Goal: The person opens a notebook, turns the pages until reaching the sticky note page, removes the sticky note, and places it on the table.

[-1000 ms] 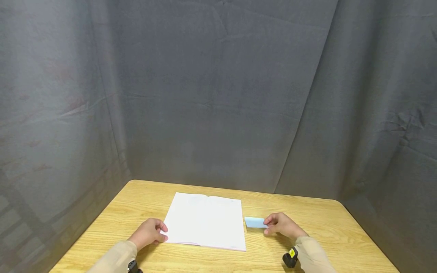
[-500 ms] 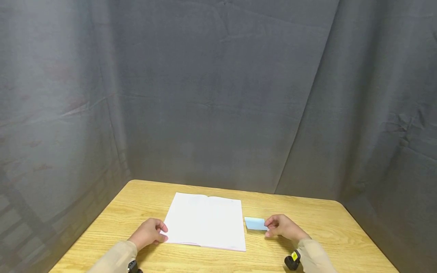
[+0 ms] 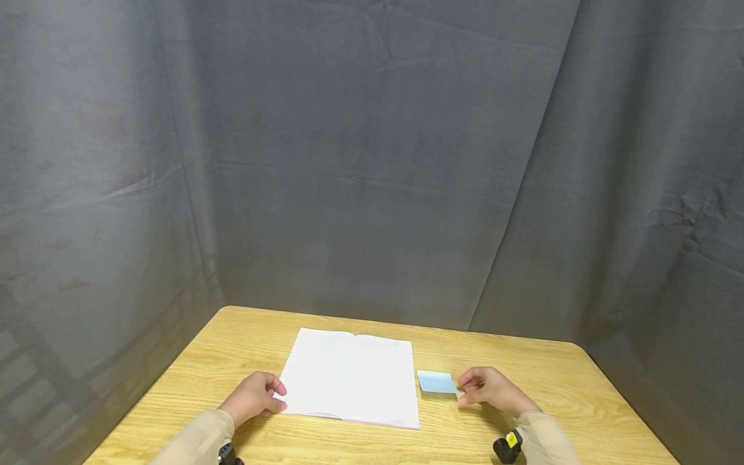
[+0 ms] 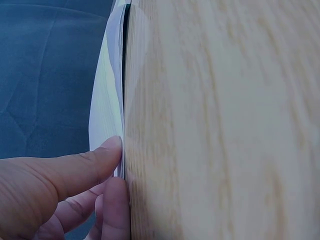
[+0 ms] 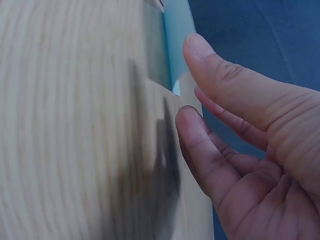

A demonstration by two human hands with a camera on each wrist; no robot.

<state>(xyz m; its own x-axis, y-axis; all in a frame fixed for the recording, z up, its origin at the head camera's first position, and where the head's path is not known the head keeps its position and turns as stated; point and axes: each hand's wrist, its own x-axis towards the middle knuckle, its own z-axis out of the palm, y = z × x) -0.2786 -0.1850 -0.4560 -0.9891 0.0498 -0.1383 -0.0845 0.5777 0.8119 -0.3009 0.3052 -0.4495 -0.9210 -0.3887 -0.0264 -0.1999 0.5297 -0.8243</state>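
An open notebook [image 3: 354, 374] with white pages lies on the wooden table [image 3: 325, 445]. My left hand [image 3: 258, 394] rests at its lower left corner; in the left wrist view the thumb [image 4: 95, 162] touches the page edge, with the other fingers bent beside it. Just right of the notebook lies a light blue sticky note [image 3: 437, 382], its near edge slightly curled. My right hand [image 3: 491, 389] hovers at the note's right end. In the right wrist view the thumb and fingers are spread apart, with nothing between them, and the note [image 5: 177, 37] lies beyond.
Grey curtains [image 3: 360, 161] hang behind the table and along both sides. The table's far edge runs just behind the notebook. Each wrist wears a small black camera [image 3: 507, 447] near the sleeve.
My right hand has let go of the blue sticky note and moved to the right, away from it. The note now lies flatter. The left hand has kept still at the notebook corner.
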